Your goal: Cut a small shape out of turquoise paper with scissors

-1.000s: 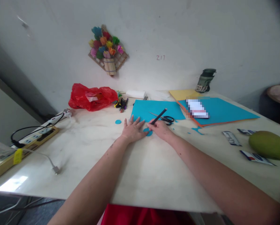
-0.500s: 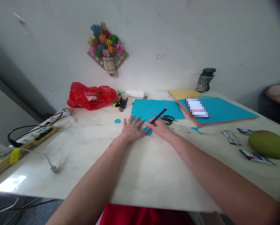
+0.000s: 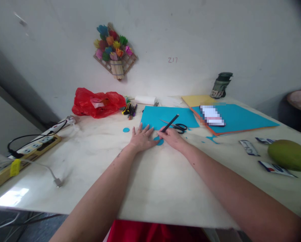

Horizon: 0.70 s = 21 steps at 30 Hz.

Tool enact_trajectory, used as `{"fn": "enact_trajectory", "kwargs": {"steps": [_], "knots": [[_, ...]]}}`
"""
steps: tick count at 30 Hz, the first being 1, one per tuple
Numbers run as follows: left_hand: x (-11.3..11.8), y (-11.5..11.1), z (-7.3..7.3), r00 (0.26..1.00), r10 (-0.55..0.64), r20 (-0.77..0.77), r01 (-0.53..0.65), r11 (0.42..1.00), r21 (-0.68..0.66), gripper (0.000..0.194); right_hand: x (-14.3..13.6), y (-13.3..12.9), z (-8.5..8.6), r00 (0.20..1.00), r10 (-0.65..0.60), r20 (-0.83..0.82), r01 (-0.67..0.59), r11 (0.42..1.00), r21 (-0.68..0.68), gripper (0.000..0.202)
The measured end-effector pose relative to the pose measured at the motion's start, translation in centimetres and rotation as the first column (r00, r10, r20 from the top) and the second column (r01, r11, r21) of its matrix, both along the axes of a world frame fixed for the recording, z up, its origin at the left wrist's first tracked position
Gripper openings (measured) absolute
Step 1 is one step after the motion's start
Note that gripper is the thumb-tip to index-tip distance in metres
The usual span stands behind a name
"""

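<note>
My left hand (image 3: pixel 141 139) lies flat on the table with its fingers spread, the thumb at the edge of a small blue paper piece (image 3: pixel 160 142). In my right hand (image 3: pixel 172 137) is a dark pencil (image 3: pixel 170 123), tilted up to the right; its tip is hidden by the fingers at the blue piece. Just beyond both hands lies a blue sheet (image 3: pixel 169 114). Black-handled scissors (image 3: pixel 180 128) rest partly on that sheet, beside the right hand. Left of the left hand is a blue paper circle (image 3: pixel 126 130).
A red plastic bag (image 3: pixel 97 104) and several pens (image 3: pixel 131 111) lie at the back left. To the right are stacked coloured sheets (image 3: pixel 243 117) with a phone (image 3: pixel 212 115), blue scraps (image 3: pixel 212 139), small packets (image 3: pixel 249 148) and a green fruit (image 3: pixel 290 155). A power strip (image 3: pixel 35 147) runs along the left.
The pencil's upper end has shifted slightly left and is a little lower. Both hands stay in nearly the same place, and the view has moved very slightly.
</note>
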State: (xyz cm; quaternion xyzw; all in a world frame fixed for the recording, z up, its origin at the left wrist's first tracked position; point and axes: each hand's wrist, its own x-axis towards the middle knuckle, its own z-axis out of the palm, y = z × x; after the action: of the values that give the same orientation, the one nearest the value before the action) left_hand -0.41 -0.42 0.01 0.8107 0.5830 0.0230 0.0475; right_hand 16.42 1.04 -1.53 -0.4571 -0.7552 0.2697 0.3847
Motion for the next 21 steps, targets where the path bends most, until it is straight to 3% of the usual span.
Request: {"fn": "enact_trajectory", "kwargs": {"steps": [21], "knots": [[-0.03,0.12,0.12,1.000,0.003,-0.004,-0.003,1.000,-0.024,0.078,-0.16,-0.08,0.08,0.999,-0.026,0.031,0.027,0.999,-0.029,0.015]]}}
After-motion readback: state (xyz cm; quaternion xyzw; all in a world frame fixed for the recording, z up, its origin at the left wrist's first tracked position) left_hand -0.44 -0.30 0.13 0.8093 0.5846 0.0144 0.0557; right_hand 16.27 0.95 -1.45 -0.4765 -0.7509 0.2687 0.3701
